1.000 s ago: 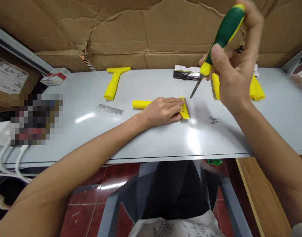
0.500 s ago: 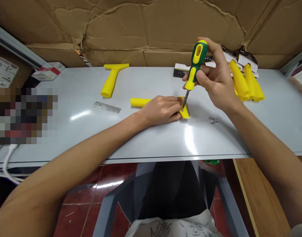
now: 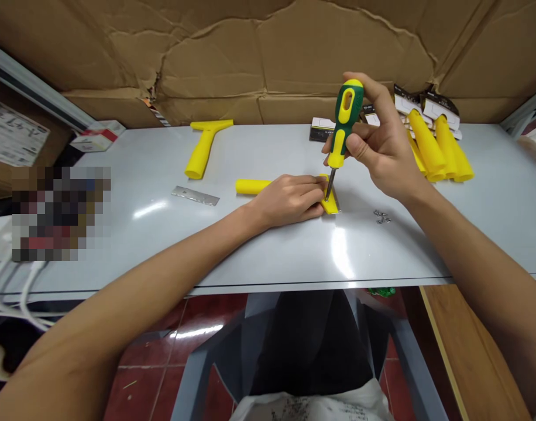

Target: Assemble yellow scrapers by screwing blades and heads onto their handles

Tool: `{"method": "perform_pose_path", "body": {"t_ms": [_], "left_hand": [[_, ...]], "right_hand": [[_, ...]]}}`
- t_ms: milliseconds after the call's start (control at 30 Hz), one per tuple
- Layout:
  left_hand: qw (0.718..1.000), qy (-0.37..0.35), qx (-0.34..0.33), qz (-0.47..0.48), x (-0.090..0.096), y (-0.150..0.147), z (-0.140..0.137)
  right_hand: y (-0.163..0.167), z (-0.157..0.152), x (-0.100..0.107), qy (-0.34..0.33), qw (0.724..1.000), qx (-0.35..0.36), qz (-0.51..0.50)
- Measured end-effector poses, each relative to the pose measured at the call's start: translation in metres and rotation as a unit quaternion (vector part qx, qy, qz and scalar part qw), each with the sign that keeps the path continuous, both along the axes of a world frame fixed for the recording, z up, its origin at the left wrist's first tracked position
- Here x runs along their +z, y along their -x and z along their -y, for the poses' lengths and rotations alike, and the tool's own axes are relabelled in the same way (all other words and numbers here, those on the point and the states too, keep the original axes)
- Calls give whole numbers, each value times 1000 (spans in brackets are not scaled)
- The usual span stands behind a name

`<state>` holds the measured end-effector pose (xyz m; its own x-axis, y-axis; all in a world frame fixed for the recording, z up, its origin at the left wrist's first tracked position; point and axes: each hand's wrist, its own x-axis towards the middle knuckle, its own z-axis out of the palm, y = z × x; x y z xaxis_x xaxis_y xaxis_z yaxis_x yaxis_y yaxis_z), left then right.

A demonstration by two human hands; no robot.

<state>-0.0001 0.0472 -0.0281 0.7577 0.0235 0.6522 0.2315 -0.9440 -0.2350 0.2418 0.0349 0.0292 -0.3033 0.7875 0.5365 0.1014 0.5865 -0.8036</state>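
Observation:
My left hand lies over a yellow scraper, pressing it flat against the table; the handle sticks out to the left and the wide head to the right. A thin metal blade edge shows along the head. My right hand grips a green and yellow screwdriver, fingers round its handle. Its tip meets a screw on the scraper's head, and the shaft leans slightly right at the top. Several small screws lie to the right of the scraper. To the left rest a loose blade and another yellow scraper body.
At the back right are several yellow scrapers beside black and white packaging. Cardboard stands along the table's rear edge. A small red and white box, a blurred-out patch and white cables are at the left.
The screwdriver handle has tipped slightly left, standing a little more upright, with its tip still at the screw. The whole view has shifted slightly. Both hands keep their hold.

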Motion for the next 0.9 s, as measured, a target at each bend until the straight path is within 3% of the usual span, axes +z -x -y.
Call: {"method": "perform_pose_path", "body": {"t_ms": [267, 433, 600, 733, 900], "left_hand": [[1000, -6, -8, 22, -2, -1, -1], [999, -19, -27, 40, 1, -4, 1], [999, -6, -23, 35, -1, -4, 2], [1000, 8, -1, 4, -5, -1, 0], [1000, -5, -4, 12, -5, -2, -1]], "right_hand": [[-1, 4, 7, -53, 998, 37, 6], [0, 1, 1, -66, 996, -46, 46], [6, -6, -15, -160, 978, -130, 13], [15, 6, -14, -179, 964, -197, 18], [20, 17, -5, -183, 963, -197, 18]]}}
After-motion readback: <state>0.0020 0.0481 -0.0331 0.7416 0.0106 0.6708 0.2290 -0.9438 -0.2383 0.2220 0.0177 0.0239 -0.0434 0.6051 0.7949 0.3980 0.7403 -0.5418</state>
